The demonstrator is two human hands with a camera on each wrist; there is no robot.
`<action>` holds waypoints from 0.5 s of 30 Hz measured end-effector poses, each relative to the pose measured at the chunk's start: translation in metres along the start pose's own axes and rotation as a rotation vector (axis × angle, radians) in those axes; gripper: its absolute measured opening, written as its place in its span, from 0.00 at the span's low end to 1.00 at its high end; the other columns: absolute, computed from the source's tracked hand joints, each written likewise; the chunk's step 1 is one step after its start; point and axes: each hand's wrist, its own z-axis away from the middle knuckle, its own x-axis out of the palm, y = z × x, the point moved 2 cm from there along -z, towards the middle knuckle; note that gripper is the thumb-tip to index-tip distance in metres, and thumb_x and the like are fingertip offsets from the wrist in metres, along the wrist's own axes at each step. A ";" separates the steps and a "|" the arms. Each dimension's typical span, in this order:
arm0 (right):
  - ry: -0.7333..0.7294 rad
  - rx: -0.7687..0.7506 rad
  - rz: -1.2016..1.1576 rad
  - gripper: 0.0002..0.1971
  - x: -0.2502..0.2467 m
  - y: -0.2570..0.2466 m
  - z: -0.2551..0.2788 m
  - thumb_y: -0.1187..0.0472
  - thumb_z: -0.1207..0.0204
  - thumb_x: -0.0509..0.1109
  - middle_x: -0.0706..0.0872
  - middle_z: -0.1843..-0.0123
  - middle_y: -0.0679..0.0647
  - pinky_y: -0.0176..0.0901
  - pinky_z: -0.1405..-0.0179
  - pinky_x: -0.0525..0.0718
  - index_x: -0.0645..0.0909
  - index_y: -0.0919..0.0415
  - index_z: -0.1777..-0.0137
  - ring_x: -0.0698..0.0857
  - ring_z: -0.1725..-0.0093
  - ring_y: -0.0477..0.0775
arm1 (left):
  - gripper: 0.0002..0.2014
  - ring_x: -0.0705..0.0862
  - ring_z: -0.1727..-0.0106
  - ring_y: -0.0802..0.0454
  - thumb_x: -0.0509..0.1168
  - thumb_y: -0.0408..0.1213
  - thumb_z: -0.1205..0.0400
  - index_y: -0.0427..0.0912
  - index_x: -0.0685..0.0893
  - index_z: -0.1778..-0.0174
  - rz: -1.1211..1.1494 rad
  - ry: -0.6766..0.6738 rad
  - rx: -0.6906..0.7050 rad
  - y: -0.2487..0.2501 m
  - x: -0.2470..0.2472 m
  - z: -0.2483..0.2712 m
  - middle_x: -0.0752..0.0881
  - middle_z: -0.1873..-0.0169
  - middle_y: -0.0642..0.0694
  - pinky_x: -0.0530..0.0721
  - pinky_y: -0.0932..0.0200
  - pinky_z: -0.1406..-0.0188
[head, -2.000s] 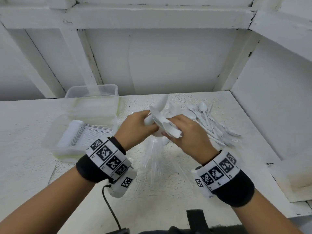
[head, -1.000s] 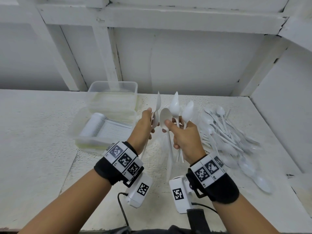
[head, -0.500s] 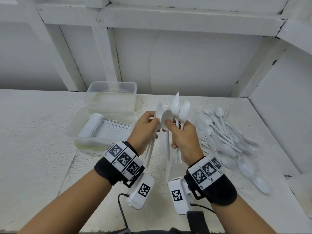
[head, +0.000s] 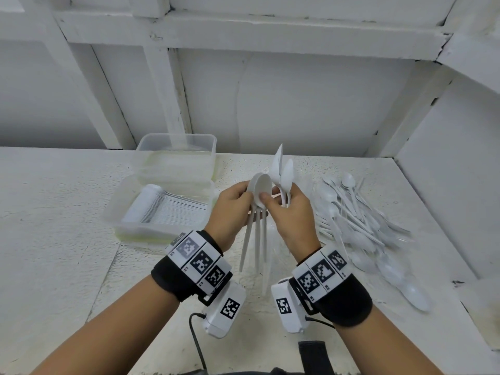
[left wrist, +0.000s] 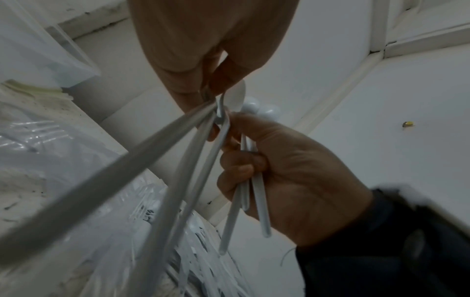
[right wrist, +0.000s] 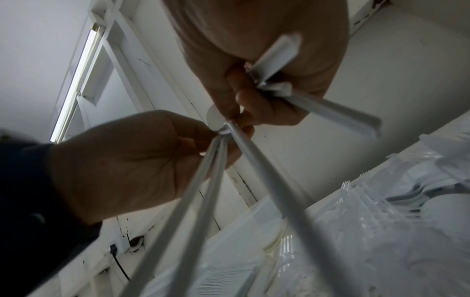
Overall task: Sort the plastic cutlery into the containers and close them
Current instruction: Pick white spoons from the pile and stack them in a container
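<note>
My left hand (head: 242, 197) pinches a nested stack of white plastic spoons (head: 261, 190) at the bowls, and their handles (head: 257, 239) hang down between my wrists. My right hand (head: 272, 200) presses its thumb on the front bowl. It also grips a few more spoons (head: 284, 171), whose bowls stick up. In the left wrist view the left fingers (left wrist: 216, 88) pinch the spoon necks while the right hand (left wrist: 292, 170) curls round other handles. The right wrist view has the left hand (right wrist: 127, 160) holding the fanned handles (right wrist: 208, 191).
An open clear container (head: 127, 212) holding a row of stacked white cutlery sits left of my hands. Behind it stands a clear tub (head: 176, 150). A loose pile of white spoons (head: 357, 212) lies on the right, near the side wall. The table front edge is below my wrists.
My hands have come together. A spoon from the right hand now lies against the left hand's stack, bowls turned toward me and handles hanging lower. Fewer spoons stick up from the right hand.
</note>
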 end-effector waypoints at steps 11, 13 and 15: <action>0.017 0.021 -0.018 0.11 -0.010 0.004 -0.002 0.57 0.26 0.73 0.75 0.62 0.43 0.18 0.67 0.76 0.73 0.57 0.51 0.78 0.63 0.39 | 0.14 0.90 0.56 0.52 0.53 0.42 0.13 0.40 0.81 0.44 0.172 -0.158 -0.046 0.003 0.006 0.006 0.90 0.57 0.46 0.88 0.56 0.50; 0.012 0.017 -0.013 0.11 -0.010 0.004 -0.001 0.57 0.25 0.72 0.76 0.63 0.43 0.15 0.69 0.75 0.74 0.58 0.50 0.78 0.65 0.38 | 0.13 0.89 0.55 0.51 0.53 0.43 0.13 0.43 0.82 0.48 0.147 -0.150 -0.045 0.002 0.008 0.006 0.90 0.56 0.45 0.87 0.52 0.47; 0.016 0.012 0.012 0.12 -0.010 0.004 0.000 0.56 0.25 0.73 0.76 0.64 0.43 0.16 0.69 0.74 0.73 0.58 0.51 0.78 0.67 0.38 | 0.14 0.88 0.55 0.51 0.53 0.43 0.13 0.41 0.82 0.48 0.158 -0.156 -0.053 0.002 0.009 0.007 0.89 0.57 0.45 0.87 0.53 0.46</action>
